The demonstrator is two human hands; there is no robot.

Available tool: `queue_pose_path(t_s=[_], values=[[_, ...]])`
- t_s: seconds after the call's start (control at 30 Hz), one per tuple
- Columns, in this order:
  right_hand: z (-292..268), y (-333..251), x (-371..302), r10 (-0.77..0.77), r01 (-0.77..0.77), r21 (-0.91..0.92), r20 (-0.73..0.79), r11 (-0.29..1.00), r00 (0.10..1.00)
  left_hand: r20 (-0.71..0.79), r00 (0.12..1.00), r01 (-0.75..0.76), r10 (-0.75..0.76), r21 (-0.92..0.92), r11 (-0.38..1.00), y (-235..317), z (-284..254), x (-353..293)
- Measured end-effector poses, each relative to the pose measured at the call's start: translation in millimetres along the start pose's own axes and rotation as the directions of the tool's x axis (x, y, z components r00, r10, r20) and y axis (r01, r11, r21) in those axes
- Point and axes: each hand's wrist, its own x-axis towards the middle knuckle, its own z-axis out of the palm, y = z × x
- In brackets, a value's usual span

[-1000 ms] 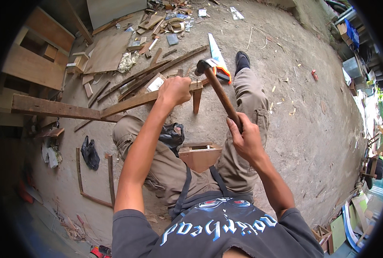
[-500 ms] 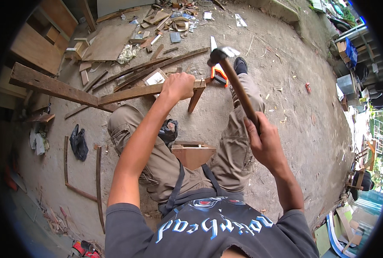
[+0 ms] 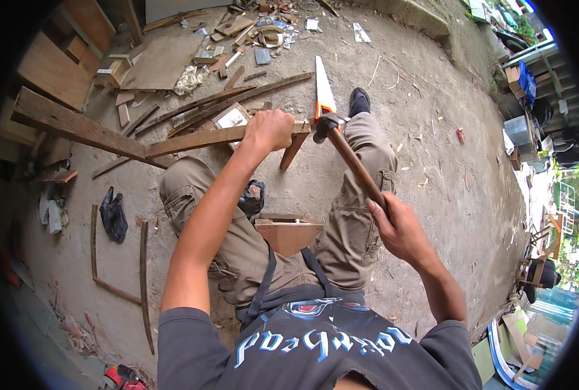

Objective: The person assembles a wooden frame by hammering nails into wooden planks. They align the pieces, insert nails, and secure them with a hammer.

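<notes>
My left hand (image 3: 269,131) is wrapped round a wooden frame (image 3: 201,140) near its right-hand corner. A long thick bar of that frame runs off to the left, and a short piece slants down from the corner. In my right hand (image 3: 400,227) is a hammer (image 3: 354,162), gripped low on its brown wooden handle. The dark metal head is beside the frame's corner; whether it touches the wood I cannot tell. Just beyond the head a handsaw (image 3: 324,88) with an orange and black handle lies on the ground, its handle partly hidden by the hammer.
Between my legs is a small wooden box or stool (image 3: 289,235), with a black plastic bag (image 3: 251,198) beside it. Long wood strips (image 3: 237,97) and scraps (image 3: 237,29) lie ahead. A U-shaped wooden frame (image 3: 144,279) and another black bag (image 3: 114,216) lie at left.
The hammer head has come down toward the frame's corner, and my right hand has lowered slightly. More of the saw blade shows. My left hand keeps its grip on the frame.
</notes>
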Motion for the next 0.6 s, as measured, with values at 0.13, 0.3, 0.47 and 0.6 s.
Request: queue_pose_path(t_s=[0.13,0.3,0.47,0.6], values=[[-10.1,-17.7,5.7,-0.146,0.179,0.133,-0.227,0.975,0.963,-0.003,1.0,0.008,-0.008,-0.004,1.0,-0.5,3.3,2.4],[9.9,-11.6,40.0,-0.28,0.468,0.482,-0.412,0.741,0.867,-0.018,1.0,-0.004,0.004,0.02,1.0,3.8,2.7,0.3],[20.1,24.1,19.9,-0.156,0.155,-0.029,-0.003,0.987,0.988,0.0,1.0,0.025,-0.025,0.03,0.999,1.4,3.0,0.3],[-2.8,5.0,-2.1,0.027,-0.032,0.197,0.027,0.98,0.999,-0.02,1.0,0.0,0.0,-0.016,1.0,0.5,5.4,-2.2]])
